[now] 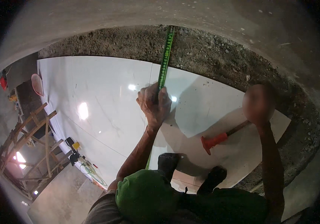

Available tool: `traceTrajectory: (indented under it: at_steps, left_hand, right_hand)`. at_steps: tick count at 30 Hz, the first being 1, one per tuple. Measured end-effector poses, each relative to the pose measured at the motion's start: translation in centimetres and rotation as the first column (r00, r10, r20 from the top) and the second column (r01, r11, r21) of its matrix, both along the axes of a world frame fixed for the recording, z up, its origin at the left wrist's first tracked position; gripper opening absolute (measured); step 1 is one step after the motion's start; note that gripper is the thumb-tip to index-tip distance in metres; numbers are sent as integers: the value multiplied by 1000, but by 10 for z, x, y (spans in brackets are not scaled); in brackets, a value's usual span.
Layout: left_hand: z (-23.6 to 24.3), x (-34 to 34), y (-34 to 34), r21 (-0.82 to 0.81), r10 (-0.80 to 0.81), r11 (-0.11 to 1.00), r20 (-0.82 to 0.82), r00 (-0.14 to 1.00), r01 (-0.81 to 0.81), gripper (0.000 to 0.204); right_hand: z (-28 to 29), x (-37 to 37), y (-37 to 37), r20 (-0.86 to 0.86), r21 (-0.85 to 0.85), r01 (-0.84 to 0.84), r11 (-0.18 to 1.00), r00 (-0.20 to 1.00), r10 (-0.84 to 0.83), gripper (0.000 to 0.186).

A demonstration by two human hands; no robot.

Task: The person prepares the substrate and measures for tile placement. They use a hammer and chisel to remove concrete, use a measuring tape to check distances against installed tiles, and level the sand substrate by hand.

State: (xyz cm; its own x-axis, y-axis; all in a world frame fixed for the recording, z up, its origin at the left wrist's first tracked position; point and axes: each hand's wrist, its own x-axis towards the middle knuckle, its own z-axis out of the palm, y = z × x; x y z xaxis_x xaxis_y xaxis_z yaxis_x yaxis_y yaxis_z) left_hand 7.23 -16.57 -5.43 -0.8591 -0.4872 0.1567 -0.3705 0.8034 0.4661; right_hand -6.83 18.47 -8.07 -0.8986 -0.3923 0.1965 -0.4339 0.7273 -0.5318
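From where I'm standing: L hand [154, 102] is closed on the green tape measure [166, 56], fingers curled, thumb along the R side. Tape's blade runs from that hand over the edge of the white tiles [107, 82], across a rough gravelly strip [212, 48], up to the foot of the pale wall [130, 15]. More green tape shows lower down, beside the L forearm. R hand [259, 104] is out to the R, nr the far edge of the tiles, arm straight; it's all blur, so can't tell how far open it is or if it's got hold of anything. Red-handled tool [216, 141] lies w/ its handle over the tiles, dark metal shaft running up to the blur at the R hand; can't see its tip. Two dark shoes [167, 164] on the tiles btwn the forearms. Far L: pinkish basin [37, 85] by the tile edge, wooden frame [48, 145] below it, then a small yellow & black item [76, 145] & a thin green coil [92, 172] along the tiles' L edge.
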Motion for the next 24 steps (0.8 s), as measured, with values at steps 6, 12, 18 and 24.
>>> traceTrajectory:
  at_steps: [6, 12, 18, 24]
  left_hand:
    - [-1, -2, 1, -82, -41, 996, -20, 999, 39, 31]
    - [-5, 0, -2, -13, -14, 1000, -16, 1000, 14, 27]
    - [1, 0, -2, 6, -20, 1000, 7, 1000, 20, 25]
    - [-1, -1, -2, -7, -2, 1000, -4, 1000, 2, 26]
  right_hand:
    - [6, 0, -2, 29, 36, 3, 999, 1000, -4, 14]
    - [3, 1, 1, 43, 35, 16, 999, 999, -18, 14]
    - [4, -1, -2, -7, 11, 2, 1000, 1000, -2, 15]
    - [8, -2, -5, -46, -22, 0, 1000, 999, -1, 10]
